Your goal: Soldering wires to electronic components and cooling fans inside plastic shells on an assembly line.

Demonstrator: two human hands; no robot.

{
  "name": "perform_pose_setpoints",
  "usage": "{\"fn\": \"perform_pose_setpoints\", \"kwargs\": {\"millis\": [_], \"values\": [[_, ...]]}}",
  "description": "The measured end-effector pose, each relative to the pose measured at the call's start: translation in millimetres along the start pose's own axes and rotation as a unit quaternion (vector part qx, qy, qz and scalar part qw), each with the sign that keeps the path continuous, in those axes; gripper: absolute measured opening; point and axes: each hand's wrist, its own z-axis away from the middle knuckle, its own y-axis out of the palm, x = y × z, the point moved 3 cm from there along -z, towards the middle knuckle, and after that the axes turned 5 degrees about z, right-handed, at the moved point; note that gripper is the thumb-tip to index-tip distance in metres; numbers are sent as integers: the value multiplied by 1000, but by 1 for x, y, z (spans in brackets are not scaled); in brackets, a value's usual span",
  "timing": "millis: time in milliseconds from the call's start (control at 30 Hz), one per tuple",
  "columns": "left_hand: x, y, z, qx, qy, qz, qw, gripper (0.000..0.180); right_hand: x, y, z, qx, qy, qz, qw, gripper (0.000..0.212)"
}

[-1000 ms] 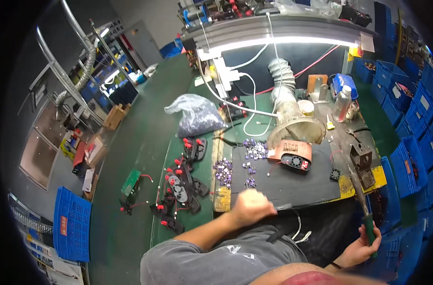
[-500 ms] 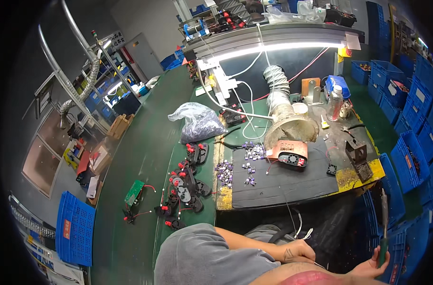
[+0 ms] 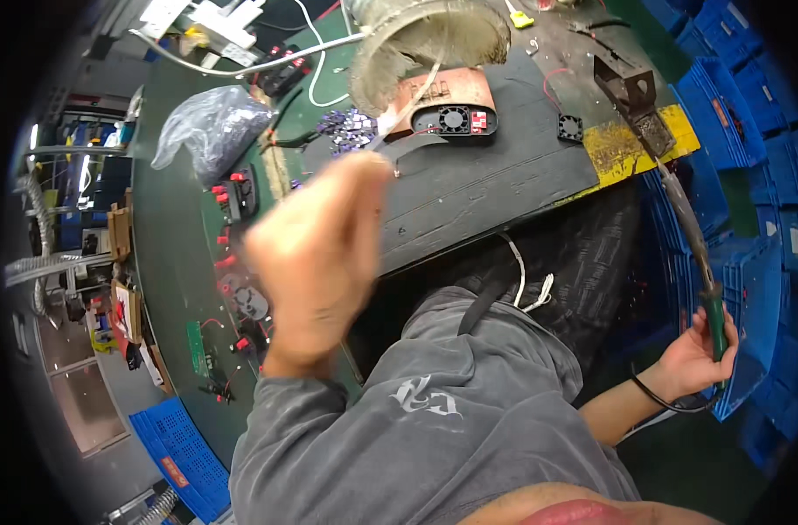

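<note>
My right hand (image 3: 698, 354) is wrapped round the green handle of a soldering iron (image 3: 689, 223), which stands nearly upright at the right with its tip by the rusty metal stand (image 3: 637, 105). Raised over the left front of the bench, my left hand (image 3: 320, 249) is smeared by motion. Its fingers look pinched on a thin pale wire (image 3: 416, 98) running up and away. Beyond that hand sits a copper-coloured housing (image 3: 442, 92) with a black fan (image 3: 454, 119) in its front. Small purple-and-white parts (image 3: 346, 127) lie left of the housing, partly hidden by my hand.
A funnel-shaped extraction hood (image 3: 429, 31) overhangs the housing. A loose small fan (image 3: 570, 128) lies near the yellow bench corner (image 3: 626, 153). At left are a plastic bag of parts (image 3: 211, 131), black-and-red pieces and a green circuit board (image 3: 196, 346). Blue crates (image 3: 722, 114) stand at right.
My left hand has risen from my lap to over the bench's left front. My right hand has moved up with the soldering iron, bringing its tip to the stand. The view has shifted.
</note>
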Motion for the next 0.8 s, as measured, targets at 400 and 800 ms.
{"fn": "perform_pose_setpoints", "kwargs": {"millis": [400,800], "values": [[71,37,-31,-29,108,-11,994,9,-24,110,-8,216,62,-39,974,39],[276,-159,26,-293,-267,728,558,25,-30,93,-9,189,47,-33,980,38]]}}
